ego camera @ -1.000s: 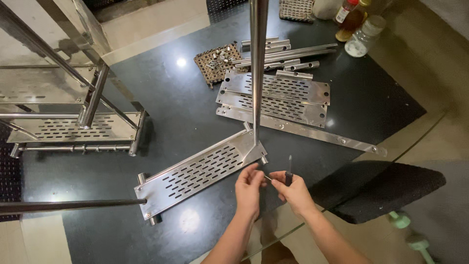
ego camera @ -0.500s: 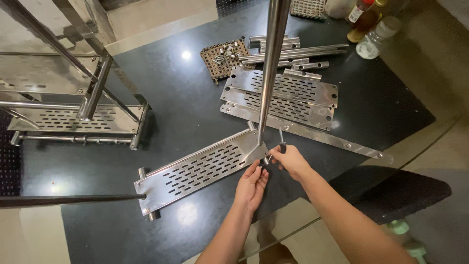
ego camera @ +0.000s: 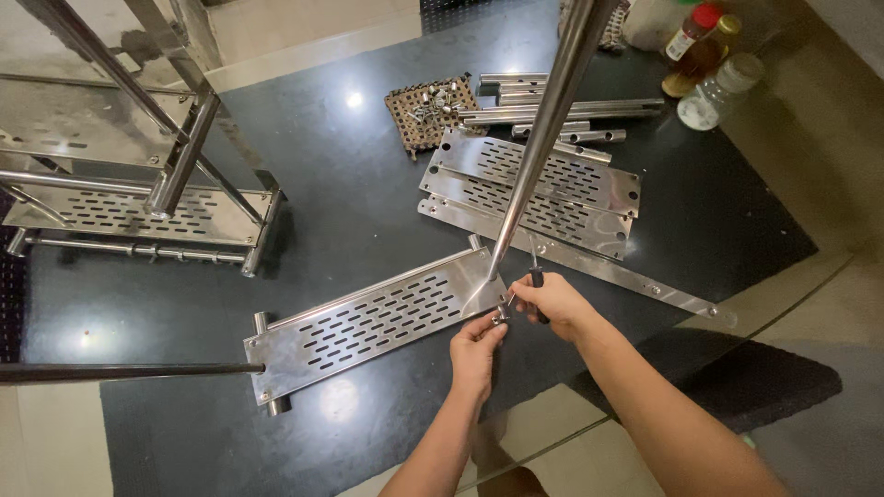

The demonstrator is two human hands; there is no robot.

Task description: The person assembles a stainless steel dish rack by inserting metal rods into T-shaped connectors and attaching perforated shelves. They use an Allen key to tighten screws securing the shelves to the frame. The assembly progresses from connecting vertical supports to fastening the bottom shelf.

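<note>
Both hands meet at the near right corner of the perforated steel shelf, where the upright steel tube lands on it. Left hand pinches something small at the corner from below, fingers nearly closed; what it holds is too small to tell. Right hand is closed around a dark-handled screwdriver, tip toward the joint. To do this well: keep tube square to the corner, left hand steadying the fastener, driver in line with it. Stacked slotted panels lie just beyond the right hand
</note>
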